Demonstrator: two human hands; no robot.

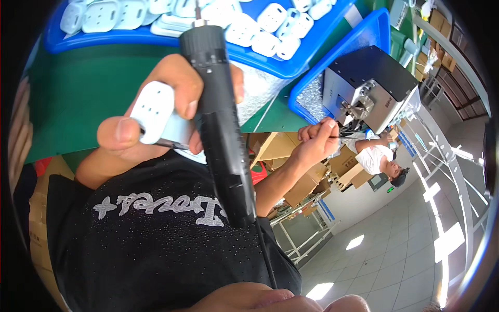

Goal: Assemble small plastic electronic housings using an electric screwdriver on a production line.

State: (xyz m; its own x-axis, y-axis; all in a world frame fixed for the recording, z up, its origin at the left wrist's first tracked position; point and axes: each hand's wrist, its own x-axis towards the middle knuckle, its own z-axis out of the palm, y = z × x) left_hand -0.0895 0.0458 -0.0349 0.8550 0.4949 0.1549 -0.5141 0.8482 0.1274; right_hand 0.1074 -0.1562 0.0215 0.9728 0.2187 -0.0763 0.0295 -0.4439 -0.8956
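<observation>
My left hand point(171, 99) is closed on a small white plastic housing point(152, 112) with rounded corners and several small holes, gripped between thumb and fingers. A paler part shows just behind it. In front of that hand hangs a black electric screwdriver point(218, 119), its bit toward the top of the view and its cable running down. It hides some of the left fingers. My right hand point(317, 139) is pinched together beside the metal front of a screw feeder point(371, 86). A thin dark line shows at its fingertips; what they hold is too small to name.
A blue tray point(130, 37) of many similar white housings lies across the far side of the green table point(78, 99). Another blue tray point(382, 31) sits beneath the feeder, near a clear plastic bag point(254, 91). Another person point(379, 158) and cardboard boxes point(301, 179) are at the right.
</observation>
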